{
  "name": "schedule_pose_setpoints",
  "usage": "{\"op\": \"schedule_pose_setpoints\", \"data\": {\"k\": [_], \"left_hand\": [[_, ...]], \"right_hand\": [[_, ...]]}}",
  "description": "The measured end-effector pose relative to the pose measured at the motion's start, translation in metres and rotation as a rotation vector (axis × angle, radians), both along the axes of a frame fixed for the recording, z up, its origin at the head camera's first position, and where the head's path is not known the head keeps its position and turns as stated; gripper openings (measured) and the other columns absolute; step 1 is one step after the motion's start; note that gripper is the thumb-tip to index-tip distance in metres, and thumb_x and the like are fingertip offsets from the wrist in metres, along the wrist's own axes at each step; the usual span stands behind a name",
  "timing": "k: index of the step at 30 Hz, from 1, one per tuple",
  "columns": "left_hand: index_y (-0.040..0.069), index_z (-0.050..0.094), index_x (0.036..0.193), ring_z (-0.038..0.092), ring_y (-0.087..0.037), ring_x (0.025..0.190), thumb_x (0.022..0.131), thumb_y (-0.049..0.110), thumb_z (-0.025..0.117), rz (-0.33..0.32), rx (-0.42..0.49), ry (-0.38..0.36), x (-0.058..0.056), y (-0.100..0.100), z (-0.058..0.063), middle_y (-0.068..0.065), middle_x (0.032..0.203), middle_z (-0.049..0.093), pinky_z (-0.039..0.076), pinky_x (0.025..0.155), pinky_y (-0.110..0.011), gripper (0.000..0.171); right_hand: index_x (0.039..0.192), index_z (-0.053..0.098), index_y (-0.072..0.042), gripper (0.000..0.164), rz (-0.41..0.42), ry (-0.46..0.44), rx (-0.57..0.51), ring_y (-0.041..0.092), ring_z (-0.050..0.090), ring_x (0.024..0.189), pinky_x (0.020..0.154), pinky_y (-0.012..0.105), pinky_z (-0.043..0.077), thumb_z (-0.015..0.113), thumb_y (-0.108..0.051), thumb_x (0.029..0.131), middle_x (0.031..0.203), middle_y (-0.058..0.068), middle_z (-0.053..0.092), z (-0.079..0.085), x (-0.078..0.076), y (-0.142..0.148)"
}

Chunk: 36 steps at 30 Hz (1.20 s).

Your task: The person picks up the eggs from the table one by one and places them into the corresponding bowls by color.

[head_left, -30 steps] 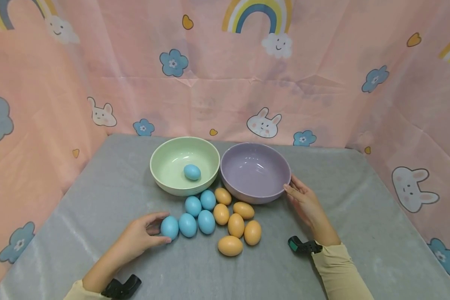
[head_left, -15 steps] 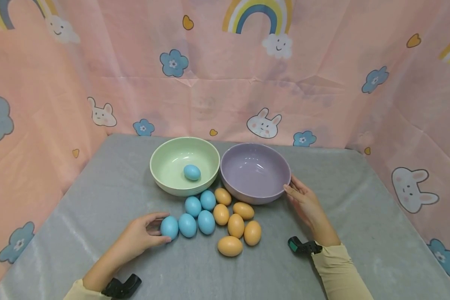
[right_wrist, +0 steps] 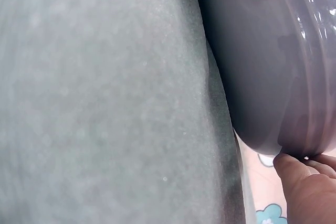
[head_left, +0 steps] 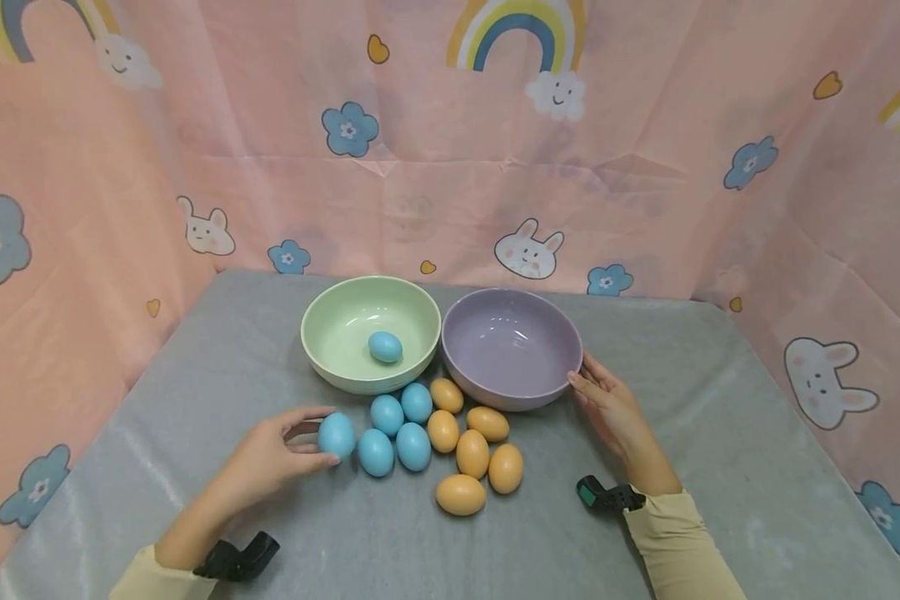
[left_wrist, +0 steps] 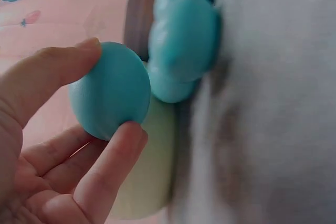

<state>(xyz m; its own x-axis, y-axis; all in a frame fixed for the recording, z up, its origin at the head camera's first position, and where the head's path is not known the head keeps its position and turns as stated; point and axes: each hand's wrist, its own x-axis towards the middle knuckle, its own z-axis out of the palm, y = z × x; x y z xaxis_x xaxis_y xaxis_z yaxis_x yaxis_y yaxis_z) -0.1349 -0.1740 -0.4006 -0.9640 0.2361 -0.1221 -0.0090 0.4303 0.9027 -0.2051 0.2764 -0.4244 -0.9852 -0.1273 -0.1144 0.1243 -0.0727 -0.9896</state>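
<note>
Backdrop [head_left: 450,187]: pink cloth, hung behind and at both sides; printed with rainbows [head_left: 513,21], rabbit heads [head_left: 528,254] and blue flowers [head_left: 349,129].
Table [head_left: 360,542]: covered in grey cloth.
Purple bowl [head_left: 487,350]: glossy, set upright toward the far edge, right of centre; touched at its right side.
Green bowl [head_left: 341,350]: pale, glossy, set upright just beside the purple one; whether the two rims are touching cannot be told.
Cream sleeves [head_left: 686,542]: two, worn on the forearms.
Right hand [head_left: 617,408]: laid against the outer side of the purple bowl near its rim; the wall is touched by outstretched fingers and thumb rather than clasped.
Left hand [head_left: 277,446]: closed on the held blue egg [head_left: 336,437], which is pinched between thumb and fingertips.
Wrist devices [head_left: 613,496]: two, black, one worn at each wrist; the right one is marked with a green patch.
Held blue egg: lifted clear of the cloth, just left of the loose blue eggs [head_left: 376,452].
Yellow eggs [head_left: 472,454]: six, grouped on the cloth before the purple bowl.
Loose blue eggs: four, clustered on the cloth left of the yellow ones.
Bowl egg [head_left: 385,347]: blue, contained in the green bowl, laid on its side.
</note>
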Motion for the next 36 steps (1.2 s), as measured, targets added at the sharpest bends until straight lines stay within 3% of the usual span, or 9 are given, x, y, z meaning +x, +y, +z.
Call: {"op": "schedule_pose_setpoints", "data": {"k": [6,10,15,18,31,36], "left_hand": [[0.003,0.055,0.138,0.063,-0.036,0.121,0.081,0.023,0.083,-0.039,0.060,0.033,-0.011,0.000,0.021,-0.020,0.139,0.058,0.058,0.093,-0.032,0.067],[0.007,0.055,0.139,0.062,-0.033,0.124,0.083,0.025,0.082,-0.055,0.053,0.080,-0.020,0.003,0.036,-0.016,0.138,0.059,0.057,0.093,-0.028,0.065],[0.011,0.058,0.137,0.061,-0.028,0.122,0.084,0.024,0.081,-0.060,0.045,0.143,-0.031,0.011,0.050,-0.012,0.136,0.060,0.054,0.088,-0.020,0.060],[0.010,0.057,0.138,0.059,-0.030,0.124,0.085,0.022,0.080,-0.068,0.060,0.142,-0.037,0.015,0.058,-0.013,0.140,0.057,0.055,0.087,-0.020,0.059],[0.019,0.056,0.140,0.052,-0.025,0.134,0.084,0.031,0.081,-0.052,0.045,0.112,-0.059,0.030,0.075,-0.005,0.144,0.055,0.054,0.088,-0.022,0.062],[0.020,0.056,0.140,0.052,-0.023,0.135,0.083,0.032,0.081,-0.035,0.023,0.109,-0.070,0.035,0.079,-0.002,0.145,0.054,0.054,0.093,-0.030,0.063]], "right_hand": [[0.158,0.004,0.000,0.073,-0.009,-0.011,0.002,0.023,0.004,0.156,0.123,0.036,0.015,0.051,-0.013,0.104,0.168,0.011,0.000,0.001,0.001,0.000],[0.158,0.004,0.000,0.072,-0.013,-0.006,0.004,0.024,0.005,0.156,0.123,0.035,0.016,0.051,-0.013,0.104,0.168,0.011,0.000,0.000,0.001,0.000],[0.158,0.005,0.000,0.071,-0.027,-0.017,-0.004,0.023,0.005,0.156,0.123,0.035,0.017,0.050,-0.011,0.104,0.168,0.011,0.001,0.000,0.001,-0.001],[0.158,0.006,0.000,0.071,-0.033,-0.023,-0.007,0.023,0.006,0.155,0.122,0.034,0.017,0.051,-0.011,0.104,0.168,0.010,0.001,0.001,0.001,-0.001],[0.158,0.006,0.000,0.071,-0.028,-0.030,0.002,0.023,0.005,0.156,0.123,0.035,0.016,0.050,-0.012,0.104,0.168,0.010,0.001,0.000,0.000,-0.001],[0.158,0.006,-0.002,0.071,-0.022,-0.031,0.006,0.022,0.005,0.156,0.123,0.036,0.015,0.050,-0.012,0.104,0.168,0.009,0.001,0.001,0.000,-0.001]]}}
